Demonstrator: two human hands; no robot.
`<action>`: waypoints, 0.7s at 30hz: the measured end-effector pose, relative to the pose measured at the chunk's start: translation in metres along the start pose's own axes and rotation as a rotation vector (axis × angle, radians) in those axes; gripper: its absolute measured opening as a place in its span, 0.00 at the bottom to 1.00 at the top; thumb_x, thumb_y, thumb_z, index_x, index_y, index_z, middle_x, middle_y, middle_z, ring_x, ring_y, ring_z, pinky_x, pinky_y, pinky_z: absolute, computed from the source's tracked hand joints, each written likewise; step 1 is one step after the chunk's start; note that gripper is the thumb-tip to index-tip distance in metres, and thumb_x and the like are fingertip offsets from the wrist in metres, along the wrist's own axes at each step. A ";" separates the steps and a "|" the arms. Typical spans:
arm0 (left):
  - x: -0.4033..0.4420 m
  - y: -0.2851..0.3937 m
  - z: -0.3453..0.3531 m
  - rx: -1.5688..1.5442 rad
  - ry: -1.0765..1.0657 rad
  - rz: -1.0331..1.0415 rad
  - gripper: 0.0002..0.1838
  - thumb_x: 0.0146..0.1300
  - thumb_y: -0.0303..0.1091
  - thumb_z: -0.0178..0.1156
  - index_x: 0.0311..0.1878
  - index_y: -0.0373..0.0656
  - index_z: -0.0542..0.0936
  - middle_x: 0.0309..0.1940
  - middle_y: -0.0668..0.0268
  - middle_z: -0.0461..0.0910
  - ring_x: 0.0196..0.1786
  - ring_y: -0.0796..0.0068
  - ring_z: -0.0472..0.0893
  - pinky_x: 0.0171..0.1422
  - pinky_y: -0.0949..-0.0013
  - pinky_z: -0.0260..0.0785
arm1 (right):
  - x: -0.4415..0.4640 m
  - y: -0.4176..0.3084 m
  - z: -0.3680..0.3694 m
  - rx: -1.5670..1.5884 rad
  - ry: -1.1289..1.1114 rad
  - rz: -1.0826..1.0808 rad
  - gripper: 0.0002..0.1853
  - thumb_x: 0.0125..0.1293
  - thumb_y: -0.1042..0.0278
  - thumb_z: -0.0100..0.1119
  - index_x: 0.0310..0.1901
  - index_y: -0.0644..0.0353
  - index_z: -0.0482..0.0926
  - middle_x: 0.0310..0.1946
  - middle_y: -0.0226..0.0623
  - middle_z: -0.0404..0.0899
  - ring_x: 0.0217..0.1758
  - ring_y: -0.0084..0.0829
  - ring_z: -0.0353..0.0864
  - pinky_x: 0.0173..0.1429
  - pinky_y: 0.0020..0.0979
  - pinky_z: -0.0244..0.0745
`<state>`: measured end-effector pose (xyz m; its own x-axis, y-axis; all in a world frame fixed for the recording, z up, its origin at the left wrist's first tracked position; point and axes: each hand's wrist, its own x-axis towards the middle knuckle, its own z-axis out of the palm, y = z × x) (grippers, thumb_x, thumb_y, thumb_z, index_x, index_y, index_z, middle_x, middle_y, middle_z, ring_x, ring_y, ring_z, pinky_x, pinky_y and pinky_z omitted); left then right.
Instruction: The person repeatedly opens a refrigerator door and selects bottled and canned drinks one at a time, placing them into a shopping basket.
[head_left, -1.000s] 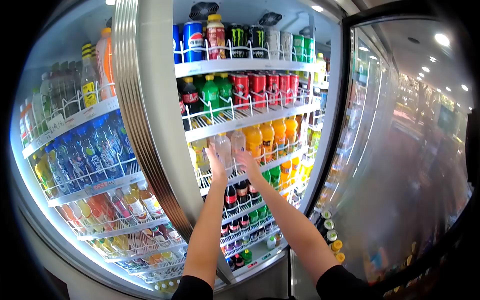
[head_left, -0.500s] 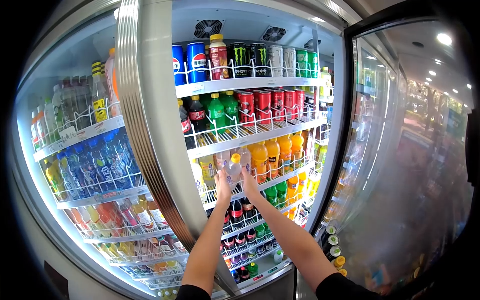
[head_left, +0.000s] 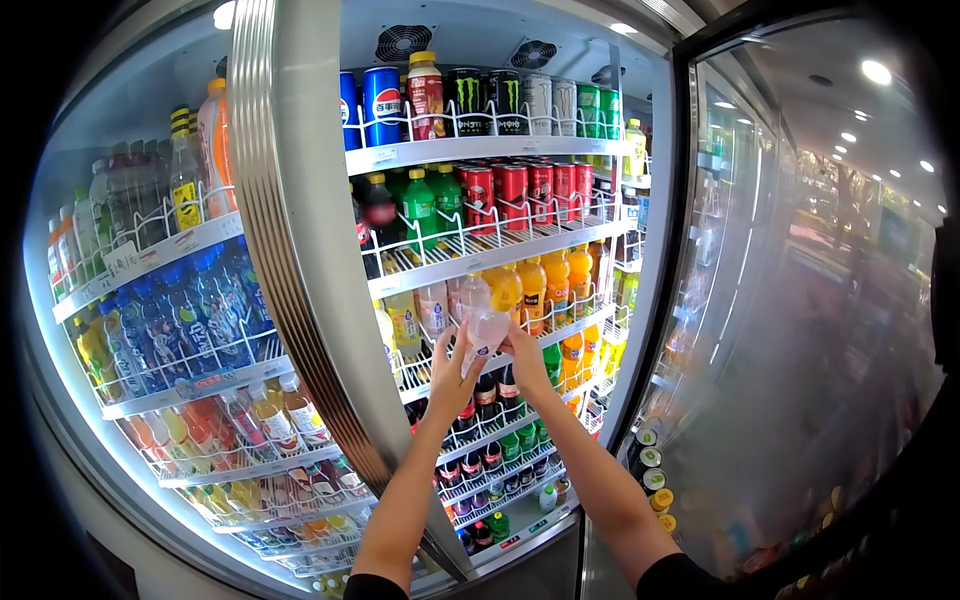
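A clear, pale-labelled drink bottle (head_left: 486,331) is held between my two hands in front of the middle shelf of the open fridge. My left hand (head_left: 452,372) is closed on its left and lower side, fingers up along it. From the right, my right hand (head_left: 527,358) grips the same bottle with bent fingers. The bottle tilts, and an orange juice bottle (head_left: 532,292) stands just behind it. Similar pale bottles (head_left: 433,305) stand in the row to the left, behind a white wire rail.
Red cans (head_left: 512,192) and green bottles (head_left: 420,207) fill the shelf above; energy drink cans (head_left: 467,97) stand on top. The glass door (head_left: 800,330) is swung open at right. A metal post (head_left: 262,220) separates the left fridge section, stocked with blue bottles (head_left: 195,315).
Both hands have turned the bottle from nearly upright to tilted and shifted it slightly right. The camera view has also shifted a little.
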<state>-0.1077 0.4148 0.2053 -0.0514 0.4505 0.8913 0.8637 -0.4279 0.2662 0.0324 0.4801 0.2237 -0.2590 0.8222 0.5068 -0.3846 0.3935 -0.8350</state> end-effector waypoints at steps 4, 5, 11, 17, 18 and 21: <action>-0.027 0.037 0.004 -0.631 -0.188 -0.271 0.38 0.74 0.42 0.52 0.78 0.36 0.48 0.68 0.46 0.64 0.70 0.55 0.66 0.74 0.63 0.54 | -0.033 -0.017 -0.020 -0.068 -0.034 0.047 0.29 0.79 0.47 0.40 0.54 0.71 0.77 0.50 0.41 0.82 0.53 0.27 0.78 0.58 0.28 0.71; -0.037 0.058 0.008 -0.776 -0.154 -0.343 0.38 0.75 0.42 0.50 0.78 0.37 0.45 0.73 0.48 0.59 0.74 0.59 0.62 0.76 0.65 0.51 | -0.042 -0.013 -0.025 -0.213 -0.006 0.027 0.29 0.79 0.47 0.40 0.54 0.68 0.79 0.50 0.39 0.81 0.52 0.26 0.78 0.58 0.27 0.71; -0.087 0.122 0.005 -1.192 -0.193 -0.679 0.35 0.79 0.51 0.36 0.80 0.43 0.41 0.79 0.58 0.46 0.79 0.68 0.50 0.79 0.68 0.44 | -0.115 -0.035 -0.024 0.015 0.051 0.260 0.27 0.78 0.45 0.39 0.62 0.60 0.71 0.49 0.34 0.79 0.45 0.20 0.78 0.50 0.23 0.74; -0.125 0.119 -0.004 -1.349 -0.278 -0.818 0.33 0.80 0.49 0.36 0.80 0.48 0.43 0.79 0.63 0.46 0.79 0.70 0.49 0.79 0.69 0.42 | -0.153 0.004 -0.036 -0.033 0.123 0.251 0.26 0.79 0.46 0.37 0.61 0.59 0.73 0.47 0.33 0.79 0.44 0.20 0.79 0.47 0.25 0.77; -0.128 0.122 -0.006 -1.374 -0.290 -0.826 0.32 0.80 0.46 0.38 0.80 0.48 0.42 0.80 0.63 0.45 0.79 0.70 0.48 0.79 0.69 0.41 | -0.159 0.004 -0.037 -0.018 0.141 0.265 0.28 0.78 0.44 0.36 0.59 0.60 0.74 0.44 0.33 0.80 0.40 0.20 0.81 0.43 0.25 0.77; -0.140 0.134 -0.015 -1.295 -0.357 -0.775 0.32 0.79 0.40 0.40 0.80 0.47 0.42 0.80 0.63 0.43 0.79 0.70 0.46 0.79 0.69 0.39 | -0.179 0.000 -0.045 0.124 0.201 0.430 0.30 0.78 0.41 0.35 0.57 0.62 0.74 0.40 0.33 0.81 0.35 0.21 0.81 0.39 0.23 0.77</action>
<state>0.0076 0.2830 0.1216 0.0151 0.9509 0.3092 -0.3354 -0.2865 0.8974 0.1192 0.3511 0.1233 -0.2465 0.9673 0.0599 -0.3860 -0.0413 -0.9216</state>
